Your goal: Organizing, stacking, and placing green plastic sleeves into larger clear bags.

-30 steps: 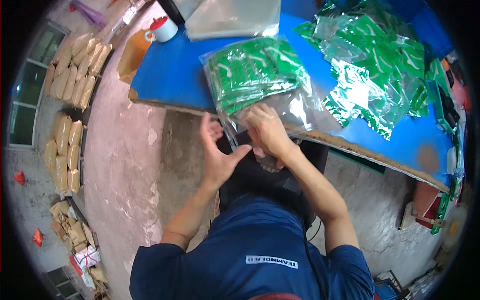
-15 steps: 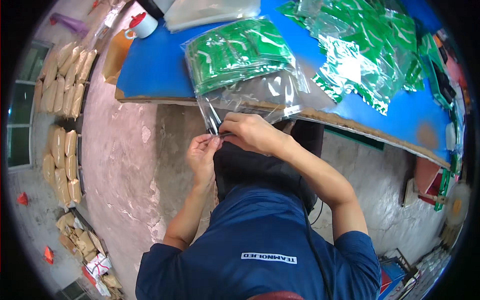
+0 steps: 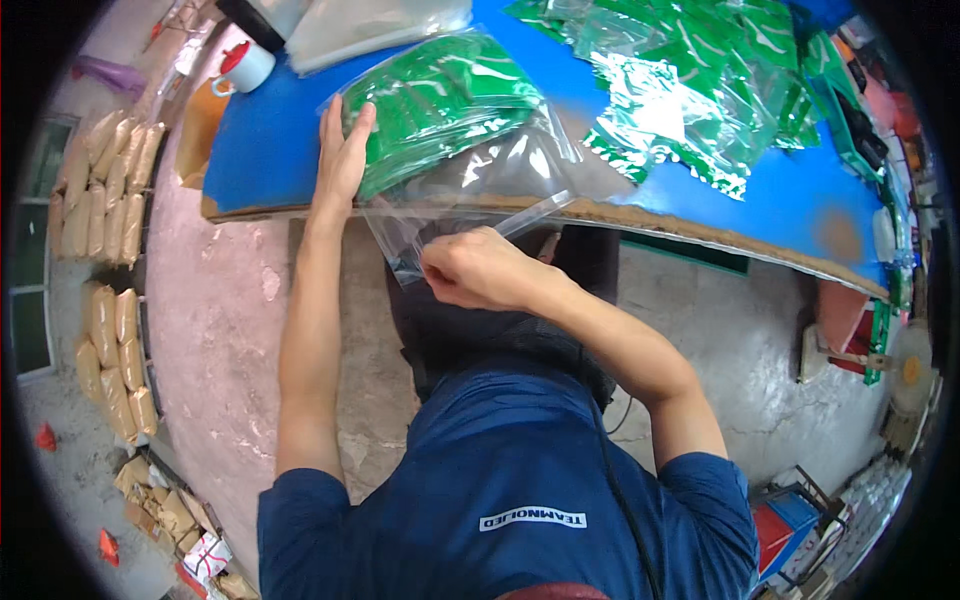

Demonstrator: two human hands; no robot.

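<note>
A large clear plastic bag (image 3: 480,180) lies on the blue table, with its open end hanging over the front edge. Inside it is a stack of green packets (image 3: 440,95). My left hand (image 3: 343,160) rests along the bag's left side, fingers stretched out and thumb apart, pressing against the stack. Below the table edge, my right hand (image 3: 476,268) is closed, pinching the bag's loose end; its fingertips are mostly hidden under the hand.
Loose green and clear packets (image 3: 700,90) are heaped on the right of the table (image 3: 270,140). Clear plastic sheets or bags (image 3: 375,28) lie at the back, near a white mug with a red lid (image 3: 243,68). A green crate (image 3: 845,120) is at the far right.
My left hand has left the bag's loose end and moved up to the stack's left side, its fingers opening out. My right hand stays closed by the bag's end.
</note>
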